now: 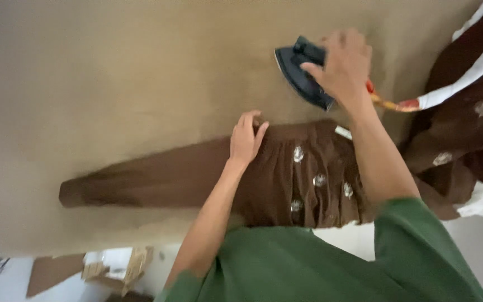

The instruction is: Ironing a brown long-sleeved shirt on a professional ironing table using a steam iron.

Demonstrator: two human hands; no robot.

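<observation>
The right hand is wrapped around the handle of a dark clothes iron, which sits at about one o'clock in the view on the tan padded counter, just beyond the upper edge of the garment and not on the cloth. A red-and-yellow patterned cord trails from the iron toward three o'clock. The left hand lies near the centre, fingers close together and pressed flat on the brown garment, holding nothing, only pinning the fabric at its top edge. The garment stretches from a narrow sleeve end at nine o'clock to a wider gathered part with small silver embroidered motifs at about four o'clock. More brown cloth with white trim hangs off the counter at two to three o'clock. A green sleeve fills the lower edge at five o'clock. To do this well, I judge that the flat hand should draw the sleeve taut toward nine o'clock so no crease is pressed in, and keep its fingers well clear of the iron's path. The iron is best run along the plain sleeve in smooth strokes, going lightly around the embroidery, with the cord kept off the cloth.
</observation>
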